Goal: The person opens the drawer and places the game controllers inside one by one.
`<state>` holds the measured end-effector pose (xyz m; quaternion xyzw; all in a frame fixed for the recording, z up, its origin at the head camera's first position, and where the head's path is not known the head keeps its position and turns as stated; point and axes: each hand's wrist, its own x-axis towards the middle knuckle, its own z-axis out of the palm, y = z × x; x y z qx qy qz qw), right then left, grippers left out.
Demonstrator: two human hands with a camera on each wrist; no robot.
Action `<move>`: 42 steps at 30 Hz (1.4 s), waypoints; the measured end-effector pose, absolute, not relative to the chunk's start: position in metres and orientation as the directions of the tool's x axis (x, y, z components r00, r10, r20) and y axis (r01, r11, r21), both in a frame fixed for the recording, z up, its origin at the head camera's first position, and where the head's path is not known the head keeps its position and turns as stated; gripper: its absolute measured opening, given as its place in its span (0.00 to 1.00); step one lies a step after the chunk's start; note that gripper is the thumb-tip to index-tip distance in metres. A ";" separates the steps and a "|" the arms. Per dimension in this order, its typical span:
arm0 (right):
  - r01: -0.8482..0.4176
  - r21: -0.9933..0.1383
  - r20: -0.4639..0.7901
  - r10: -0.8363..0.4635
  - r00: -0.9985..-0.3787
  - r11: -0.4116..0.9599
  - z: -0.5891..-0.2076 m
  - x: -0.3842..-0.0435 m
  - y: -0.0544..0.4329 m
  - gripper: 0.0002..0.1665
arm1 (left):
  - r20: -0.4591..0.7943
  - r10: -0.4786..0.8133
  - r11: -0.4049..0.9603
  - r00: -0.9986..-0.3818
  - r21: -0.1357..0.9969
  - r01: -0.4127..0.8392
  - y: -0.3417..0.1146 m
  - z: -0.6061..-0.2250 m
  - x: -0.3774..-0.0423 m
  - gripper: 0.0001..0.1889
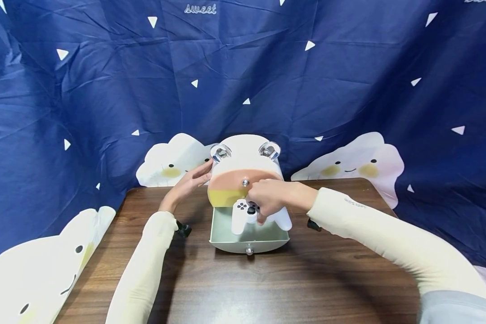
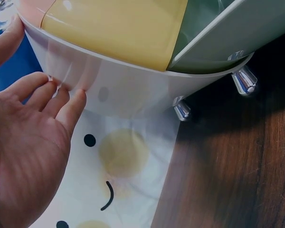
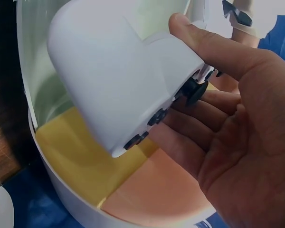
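A white game controller (image 1: 239,218) with black buttons and sticks is over the pulled-out pale green drawer (image 1: 227,246) of a small rounded storage box (image 1: 247,150). My right hand (image 1: 269,195) grips the controller by its middle, thumb on one side and fingers on the other, as the right wrist view also shows. On the box's white left side, the fingertips of my left hand (image 2: 35,137) rest with the fingers nearly straight. Above the green drawer, the yellow and orange drawer fronts (image 1: 222,198) are in place. Whether the controller touches the drawer floor cannot be told.
The box stands on short metal legs (image 2: 244,80) near the back of a dark wooden table (image 1: 227,288). Two shiny round ornaments (image 1: 269,150) sit on its top. Behind hangs a blue cloth (image 1: 243,67) with triangles, and cloud-shaped faces (image 1: 356,162) border the table.
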<state>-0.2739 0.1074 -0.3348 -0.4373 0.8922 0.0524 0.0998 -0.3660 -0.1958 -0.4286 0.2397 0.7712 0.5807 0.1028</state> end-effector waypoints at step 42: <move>-0.760 0.086 -0.296 -0.712 -0.637 0.644 -0.411 -0.290 0.075 0.19 | 0.133 0.501 0.170 -0.855 0.954 0.248 -0.194 -0.432 -0.370 0.35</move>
